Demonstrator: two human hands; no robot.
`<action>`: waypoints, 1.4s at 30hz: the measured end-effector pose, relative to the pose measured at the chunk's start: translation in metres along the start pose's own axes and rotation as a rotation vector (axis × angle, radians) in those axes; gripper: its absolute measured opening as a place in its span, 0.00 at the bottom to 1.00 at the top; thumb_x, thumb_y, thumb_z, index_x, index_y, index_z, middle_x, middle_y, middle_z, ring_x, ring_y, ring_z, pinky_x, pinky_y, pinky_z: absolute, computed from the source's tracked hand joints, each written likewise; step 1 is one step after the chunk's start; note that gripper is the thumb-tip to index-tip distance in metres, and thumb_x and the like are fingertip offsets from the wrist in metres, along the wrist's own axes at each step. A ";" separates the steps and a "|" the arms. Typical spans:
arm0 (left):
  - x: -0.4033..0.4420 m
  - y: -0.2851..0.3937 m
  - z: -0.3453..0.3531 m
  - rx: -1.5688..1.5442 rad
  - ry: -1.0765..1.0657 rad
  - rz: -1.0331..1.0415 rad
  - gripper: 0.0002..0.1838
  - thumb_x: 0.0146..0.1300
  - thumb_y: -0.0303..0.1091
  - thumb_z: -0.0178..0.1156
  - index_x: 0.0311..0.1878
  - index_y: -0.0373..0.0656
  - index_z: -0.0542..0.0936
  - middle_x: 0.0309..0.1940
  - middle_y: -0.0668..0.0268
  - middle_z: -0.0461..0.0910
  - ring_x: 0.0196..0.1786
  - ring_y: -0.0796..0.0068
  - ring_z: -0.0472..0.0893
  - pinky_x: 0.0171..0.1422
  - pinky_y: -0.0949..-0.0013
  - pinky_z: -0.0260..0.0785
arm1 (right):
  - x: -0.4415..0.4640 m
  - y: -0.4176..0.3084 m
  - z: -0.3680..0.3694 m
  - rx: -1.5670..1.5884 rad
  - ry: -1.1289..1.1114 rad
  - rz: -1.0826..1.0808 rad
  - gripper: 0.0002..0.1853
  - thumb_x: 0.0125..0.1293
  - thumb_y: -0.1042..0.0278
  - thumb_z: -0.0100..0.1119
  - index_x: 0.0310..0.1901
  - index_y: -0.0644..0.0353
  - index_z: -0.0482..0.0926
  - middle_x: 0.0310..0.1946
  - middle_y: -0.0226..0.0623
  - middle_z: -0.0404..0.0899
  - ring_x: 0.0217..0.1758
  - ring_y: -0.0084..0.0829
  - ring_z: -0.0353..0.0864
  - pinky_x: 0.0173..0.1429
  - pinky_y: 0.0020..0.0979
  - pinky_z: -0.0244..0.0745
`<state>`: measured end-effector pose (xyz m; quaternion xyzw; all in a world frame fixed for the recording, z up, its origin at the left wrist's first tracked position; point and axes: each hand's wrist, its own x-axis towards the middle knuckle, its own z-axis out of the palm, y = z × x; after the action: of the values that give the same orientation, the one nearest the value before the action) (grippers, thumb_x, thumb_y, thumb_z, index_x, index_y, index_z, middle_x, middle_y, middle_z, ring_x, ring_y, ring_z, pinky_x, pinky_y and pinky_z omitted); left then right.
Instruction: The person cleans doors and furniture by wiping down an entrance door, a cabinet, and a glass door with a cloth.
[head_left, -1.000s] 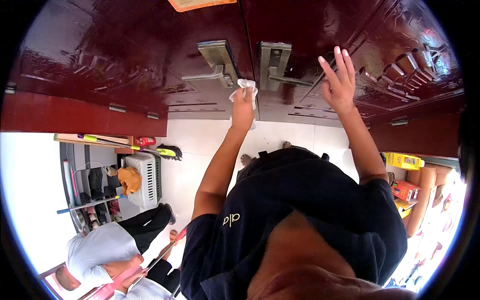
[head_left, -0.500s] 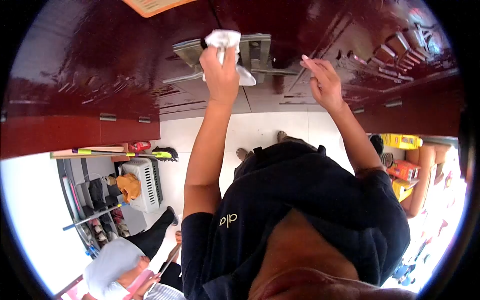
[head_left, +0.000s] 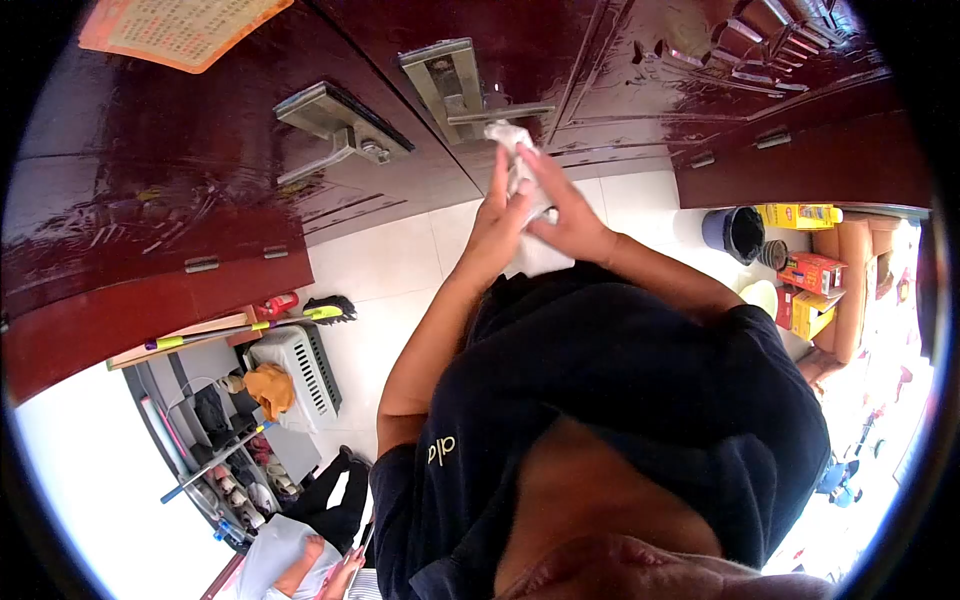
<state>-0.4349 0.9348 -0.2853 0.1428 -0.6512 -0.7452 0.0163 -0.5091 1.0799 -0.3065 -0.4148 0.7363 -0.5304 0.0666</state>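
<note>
Two dark-red door leaves (head_left: 200, 120): Glossy and broad, they span the top of the view, divided by a narrow seam; raised ornament on the right leaf offers hard edges that could snag loose fabric.
Pale tiled floor (head_left: 400, 275): It shows on either side of the forearms, where the elbows seem to have the most room to spread.
Dark shirt (head_left: 640, 370): The wearer's torso stands close behind the hands, which likely limits any pull straight back.
Co-worker in a pale top (head_left: 275, 555): At the lower left, well apart from the doors.
Metal handles: One on each leaf, the left handle (head_left: 315, 110) and the right handle (head_left: 440, 80); square plate corners and jutting levers look like the edges to mind.
Left hand (head_left: 490, 232): Thumb and fingers grip the white cloth.
Right hand (head_left: 580, 225): Fingers reach against the cloth, thumb spread; blur leaves its grip impossible to tell.
White cloth (head_left: 522, 172): Bunched between both hands, near the right handle's lever; contact with the metal cannot be told. It looks light, soft and limp, hardly fragile, and probably holds best by its gathered middle or two opposite edges.
</note>
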 end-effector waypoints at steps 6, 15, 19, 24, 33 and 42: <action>-0.005 0.027 -0.004 0.178 0.035 0.239 0.24 0.75 0.37 0.55 0.70 0.40 0.71 0.63 0.57 0.78 0.66 0.69 0.73 0.69 0.67 0.62 | 0.036 -0.029 -0.062 -0.043 0.489 -0.252 0.37 0.54 0.74 0.72 0.68 0.54 0.70 0.65 0.43 0.70 0.69 0.45 0.69 0.74 0.40 0.64; 0.003 0.020 -0.007 0.212 0.033 0.198 0.17 0.75 0.30 0.52 0.64 0.39 0.77 0.53 0.61 0.84 0.52 0.77 0.79 0.59 0.71 0.69 | 0.147 -0.030 -0.088 -1.067 0.233 -0.819 0.25 0.55 0.68 0.60 0.58 0.39 0.79 0.60 0.28 0.71 0.59 0.32 0.74 0.63 0.33 0.70; -0.005 0.002 -0.022 0.230 0.045 0.192 0.16 0.74 0.30 0.52 0.61 0.39 0.78 0.50 0.61 0.86 0.49 0.77 0.81 0.55 0.70 0.71 | 0.105 0.043 -0.096 -1.162 0.068 -0.750 0.25 0.54 0.67 0.61 0.57 0.39 0.78 0.64 0.26 0.70 0.63 0.30 0.71 0.63 0.32 0.69; -0.019 -0.011 -0.032 0.258 0.034 0.118 0.16 0.75 0.31 0.52 0.60 0.39 0.80 0.49 0.61 0.86 0.50 0.76 0.81 0.57 0.69 0.71 | 0.056 0.116 -0.078 -1.317 -0.078 -0.605 0.31 0.60 0.67 0.61 0.67 0.38 0.72 0.67 0.28 0.68 0.65 0.32 0.69 0.66 0.38 0.68; -0.027 -0.017 -0.044 0.269 0.039 0.058 0.15 0.75 0.30 0.52 0.60 0.40 0.80 0.49 0.60 0.86 0.50 0.75 0.81 0.57 0.70 0.70 | 0.016 0.119 -0.014 -0.366 0.339 -0.007 0.29 0.55 0.75 0.69 0.60 0.60 0.72 0.55 0.46 0.76 0.58 0.44 0.76 0.62 0.41 0.73; -0.029 -0.024 -0.045 0.268 0.015 0.029 0.15 0.75 0.29 0.51 0.60 0.38 0.80 0.49 0.59 0.85 0.50 0.77 0.80 0.56 0.73 0.70 | 0.075 0.067 0.050 0.211 0.772 0.233 0.17 0.58 0.77 0.65 0.51 0.65 0.80 0.46 0.42 0.81 0.50 0.34 0.80 0.57 0.33 0.73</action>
<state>-0.3924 0.9010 -0.3082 0.1397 -0.7470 -0.6499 0.0127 -0.5670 0.9985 -0.3581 -0.0904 0.6908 -0.7085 -0.1128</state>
